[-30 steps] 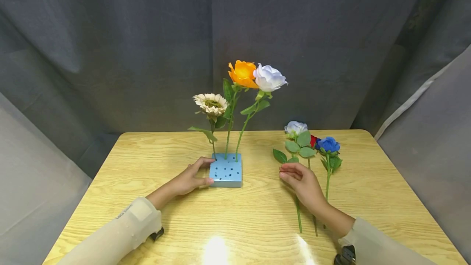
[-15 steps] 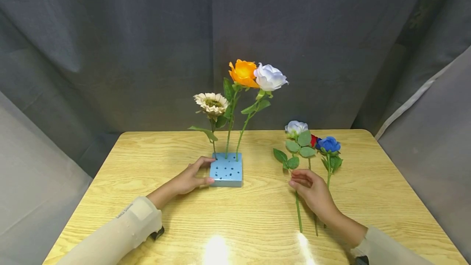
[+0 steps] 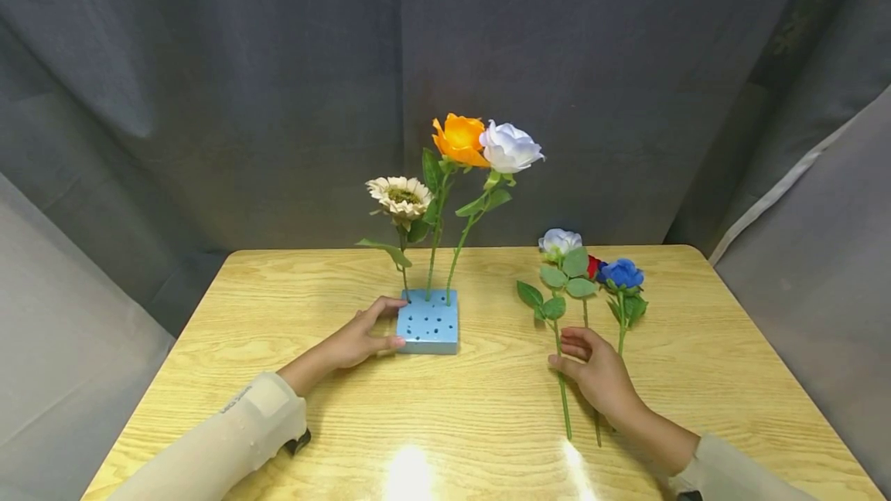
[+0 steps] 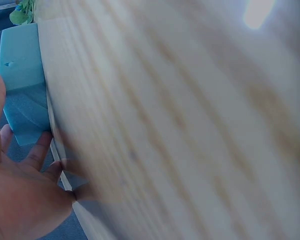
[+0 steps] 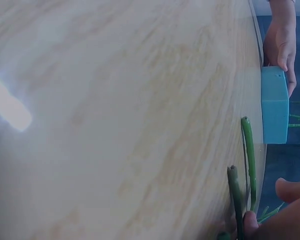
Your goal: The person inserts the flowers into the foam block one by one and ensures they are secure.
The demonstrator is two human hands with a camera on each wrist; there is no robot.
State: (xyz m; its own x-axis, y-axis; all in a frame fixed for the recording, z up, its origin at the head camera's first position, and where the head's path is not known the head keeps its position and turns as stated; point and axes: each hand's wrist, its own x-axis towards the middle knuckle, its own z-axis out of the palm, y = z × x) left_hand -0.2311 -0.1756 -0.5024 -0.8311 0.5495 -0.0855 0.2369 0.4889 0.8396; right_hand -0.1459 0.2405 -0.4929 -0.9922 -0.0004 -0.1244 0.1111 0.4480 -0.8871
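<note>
My left hand holds the light-blue holed foam block by its left side, thumb in front and fingers behind. In the left wrist view, its fingers lie along the block's edge. A cream sunflower, an orange flower and a white rose stand in the block's back holes. My right hand is over the stem of a pale rose lying on the table. Its thumb is spread from the fingers; in the right wrist view a fingertip is right at the stems.
Beside the pale rose lie a blue rose and a partly hidden red flower, stems toward the front. They are on a wooden table with grey curtains behind and at both sides.
My right hand has moved right and toward the front, down from the pale rose's leaves to its stem. The left hand and the block have stayed put.
</note>
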